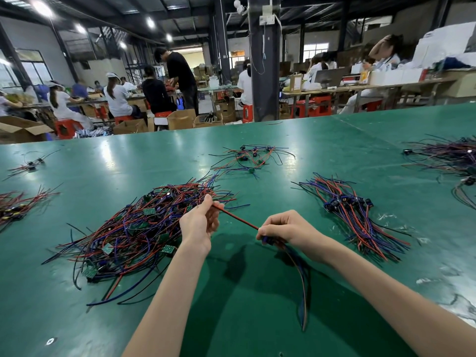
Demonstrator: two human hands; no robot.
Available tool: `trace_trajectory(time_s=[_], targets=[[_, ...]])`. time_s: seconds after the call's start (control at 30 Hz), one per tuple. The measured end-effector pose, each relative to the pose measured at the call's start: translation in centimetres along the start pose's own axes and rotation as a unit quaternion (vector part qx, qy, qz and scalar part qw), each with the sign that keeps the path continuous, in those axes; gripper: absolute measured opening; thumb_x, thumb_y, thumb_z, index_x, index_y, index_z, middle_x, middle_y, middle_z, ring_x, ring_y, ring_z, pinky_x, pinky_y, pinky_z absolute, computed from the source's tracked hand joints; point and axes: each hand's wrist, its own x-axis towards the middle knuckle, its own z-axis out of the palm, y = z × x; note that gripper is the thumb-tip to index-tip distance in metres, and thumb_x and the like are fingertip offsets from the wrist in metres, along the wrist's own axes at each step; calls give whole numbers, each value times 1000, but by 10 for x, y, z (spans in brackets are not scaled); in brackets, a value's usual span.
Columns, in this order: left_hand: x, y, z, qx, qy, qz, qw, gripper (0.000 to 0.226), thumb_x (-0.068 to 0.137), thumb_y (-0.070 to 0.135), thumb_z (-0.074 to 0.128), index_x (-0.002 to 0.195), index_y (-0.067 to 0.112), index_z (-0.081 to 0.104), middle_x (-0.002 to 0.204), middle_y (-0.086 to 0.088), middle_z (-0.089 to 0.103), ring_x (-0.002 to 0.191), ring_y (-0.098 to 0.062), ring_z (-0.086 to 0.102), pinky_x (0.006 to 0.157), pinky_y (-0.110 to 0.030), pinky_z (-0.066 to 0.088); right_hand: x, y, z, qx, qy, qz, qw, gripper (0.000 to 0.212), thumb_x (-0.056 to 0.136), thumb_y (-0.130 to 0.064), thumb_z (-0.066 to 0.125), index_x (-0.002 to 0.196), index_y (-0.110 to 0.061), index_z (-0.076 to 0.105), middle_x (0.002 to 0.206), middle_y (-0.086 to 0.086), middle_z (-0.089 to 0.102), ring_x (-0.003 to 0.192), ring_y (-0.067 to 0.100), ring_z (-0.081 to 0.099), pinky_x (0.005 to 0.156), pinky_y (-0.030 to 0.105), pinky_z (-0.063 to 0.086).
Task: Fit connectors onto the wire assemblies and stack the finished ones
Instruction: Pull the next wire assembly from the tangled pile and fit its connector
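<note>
— Wire assembly, where is it?
— Stretched taut between my hands, above the table. My left hand pinches its far end, thumb raised. My right hand curls round the blue connector, tails hanging down. The loose pile lies left, the finished stack right.

I can read nothing from here — the pale label on the brown carton, upper frame right of centre, is too small, and the green boards in the wire pile, left of centre, show no legible print.
</note>
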Motion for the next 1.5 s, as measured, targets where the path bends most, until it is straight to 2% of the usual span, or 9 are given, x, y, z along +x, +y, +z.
trace_trajectory(time_s=[0.17,0.43,0.53,0.63,0.8,0.9,1.07,1.27,1.5], targets=[[-1,0,-2,15,6,14,1000,22,90,18,64,71,8,67,61,-1,70,47,-4,56,41,-14,42,0,0,2,0,-15,5,1000,23,86,-4,62,66,-12,72,61,0,67,55,4,56,55,11,42],[-1,7,-4,-37,-39,-65,996,23,90,20,62,70,8,64,60,-2,69,39,-3,51,37,-12,40,-2,-2,0,10,-61,23,998,21,87,-8,62,70,-12,73,63,0,66,53,6,53,50,14,40],[-3,5,-2,-10,-21,-42,999,22,87,23,66,69,10,66,60,0,69,41,-3,51,37,-13,39,-2,-1,0,27,-56,28,998,20,86,-10,63,69,-12,74,65,4,65,56,10,52,50,16,39],[-5,3,1,21,-7,7,1000,24,85,34,68,73,13,70,63,3,68,49,-6,49,42,-16,40,-1,-1,0,60,-40,37,997,18,85,-13,64,70,-11,73,64,6,63,53,10,49,48,16,37],[-11,0,6,37,-75,-28,996,50,85,63,50,97,18,69,83,5,67,60,-7,52,50,-19,46,2,-2,-1,116,19,37,992,21,87,-15,62,71,-12,74,62,5,64,50,9,45,46,15,34],[-17,-8,12,96,-149,-37,983,43,88,55,50,97,18,69,88,5,65,65,-8,51,58,-22,44,4,-2,-2,146,48,38,987,20,88,-14,62,72,-12,75,63,6,64,51,11,46,46,15,36],[-29,-24,21,199,-279,-18,939,9,84,23,67,87,16,73,81,-2,67,66,-12,55,64,-27,41,4,1,2,169,51,39,984,19,91,-10,57,79,-8,71,66,5,68,54,10,52,45,16,38],[-28,-29,21,212,-227,58,949,7,86,18,67,82,17,73,71,6,69,62,-2,58,53,-12,43,5,4,3,190,39,60,979,17,92,-15,57,97,-4,70,72,5,67,55,9,57,50,21,49],[-24,-31,21,174,-171,50,969,6,88,16,66,84,14,70,74,-1,66,67,-11,57,60,-20,49,5,3,3,172,-1,76,982,14,83,-21,66,91,-11,70,74,4,68,54,9,55,51,20,48]])
